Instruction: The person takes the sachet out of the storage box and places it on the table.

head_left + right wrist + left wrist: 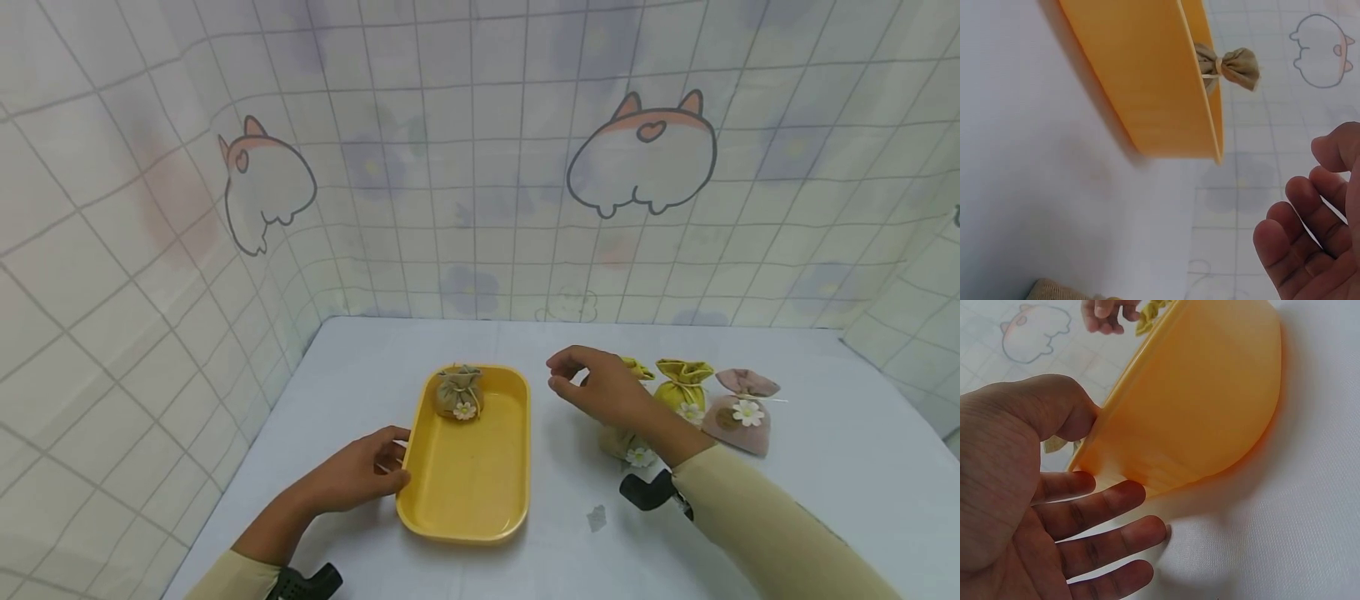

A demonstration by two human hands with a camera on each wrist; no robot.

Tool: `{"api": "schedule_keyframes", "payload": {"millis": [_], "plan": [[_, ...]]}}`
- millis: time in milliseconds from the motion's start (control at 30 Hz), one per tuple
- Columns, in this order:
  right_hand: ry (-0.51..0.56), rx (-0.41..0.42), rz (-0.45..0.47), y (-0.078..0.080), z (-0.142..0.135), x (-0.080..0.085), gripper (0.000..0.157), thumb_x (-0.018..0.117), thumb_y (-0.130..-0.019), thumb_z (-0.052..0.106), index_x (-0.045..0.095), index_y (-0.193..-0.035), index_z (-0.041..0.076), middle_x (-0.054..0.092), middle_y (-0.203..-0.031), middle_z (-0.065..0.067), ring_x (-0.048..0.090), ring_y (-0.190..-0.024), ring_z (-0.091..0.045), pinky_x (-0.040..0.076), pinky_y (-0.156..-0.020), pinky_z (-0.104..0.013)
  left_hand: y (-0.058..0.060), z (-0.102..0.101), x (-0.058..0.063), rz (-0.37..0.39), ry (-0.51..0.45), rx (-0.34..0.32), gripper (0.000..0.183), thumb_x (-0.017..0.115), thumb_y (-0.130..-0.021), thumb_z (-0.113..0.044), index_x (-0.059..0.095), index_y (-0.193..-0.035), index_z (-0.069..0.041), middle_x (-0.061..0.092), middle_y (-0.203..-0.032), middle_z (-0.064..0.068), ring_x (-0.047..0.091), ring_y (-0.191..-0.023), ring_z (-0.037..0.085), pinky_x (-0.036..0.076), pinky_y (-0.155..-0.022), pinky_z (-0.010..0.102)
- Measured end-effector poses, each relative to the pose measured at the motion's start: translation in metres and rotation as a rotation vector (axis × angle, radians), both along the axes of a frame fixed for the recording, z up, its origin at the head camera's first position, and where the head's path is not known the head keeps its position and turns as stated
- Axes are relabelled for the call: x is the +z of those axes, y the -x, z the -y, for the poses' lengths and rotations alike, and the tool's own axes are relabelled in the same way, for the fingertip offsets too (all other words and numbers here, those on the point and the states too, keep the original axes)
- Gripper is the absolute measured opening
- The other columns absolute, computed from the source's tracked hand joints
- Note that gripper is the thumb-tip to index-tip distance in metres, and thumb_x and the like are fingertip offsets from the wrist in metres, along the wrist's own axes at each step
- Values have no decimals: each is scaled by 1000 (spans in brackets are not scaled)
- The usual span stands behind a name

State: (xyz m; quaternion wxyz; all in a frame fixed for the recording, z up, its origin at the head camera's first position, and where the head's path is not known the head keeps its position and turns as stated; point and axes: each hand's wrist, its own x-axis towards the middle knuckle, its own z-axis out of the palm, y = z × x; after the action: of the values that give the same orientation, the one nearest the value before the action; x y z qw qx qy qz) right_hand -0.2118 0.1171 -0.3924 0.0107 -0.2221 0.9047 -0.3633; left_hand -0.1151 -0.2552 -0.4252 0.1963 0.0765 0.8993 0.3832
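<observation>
A shallow yellow tray (465, 492) lies on the table, with one grey-green drawstring pouch (453, 396) bearing a white flower at its far left corner. My left hand (363, 471) is at the tray's left side. In the left wrist view its thumb (1069, 412) touches the rim, while the other fingers extend loosely along the outer wall. To the right of the tray my right hand (603, 387) hovers with loosely bent fingers and nothing in them. Beneath and beside it are a green-beige pouch (622, 443), a yellow pouch (637, 368) partly hidden by the hand, and another yellow pouch (681, 390).
A pink pouch (738, 425) with a white flower lies at the right end of the group. A small grey patch (596, 518) marks the white tablecloth (570, 558). Behind the table hangs a grid-patterned curtain (480, 167) with cartoon animals.
</observation>
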Motion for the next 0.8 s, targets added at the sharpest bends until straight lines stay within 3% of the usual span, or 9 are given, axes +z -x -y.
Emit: {"api": "schedule_keyframes", "payload": {"millis": [667,800], "plan": [[25,36,12,17,36,-18,27,73,-96,28,70,-119,13,68,-101,7,63,-95,-14,56,-84,-35,-1,1,0,2,-13,-9,61,75,-93,-28,50,-144,-6,68,-117,2,65,-105,20,56,-92,44],[15,29,47,19,45,-20,28,73,-97,31,70,-119,14,68,-102,7,62,-95,-14,55,-82,-35,0,1,0,4,-20,-12,61,74,-93,-28,50,-144,-6,68,-118,3,66,-105,20,56,-92,44]]}}
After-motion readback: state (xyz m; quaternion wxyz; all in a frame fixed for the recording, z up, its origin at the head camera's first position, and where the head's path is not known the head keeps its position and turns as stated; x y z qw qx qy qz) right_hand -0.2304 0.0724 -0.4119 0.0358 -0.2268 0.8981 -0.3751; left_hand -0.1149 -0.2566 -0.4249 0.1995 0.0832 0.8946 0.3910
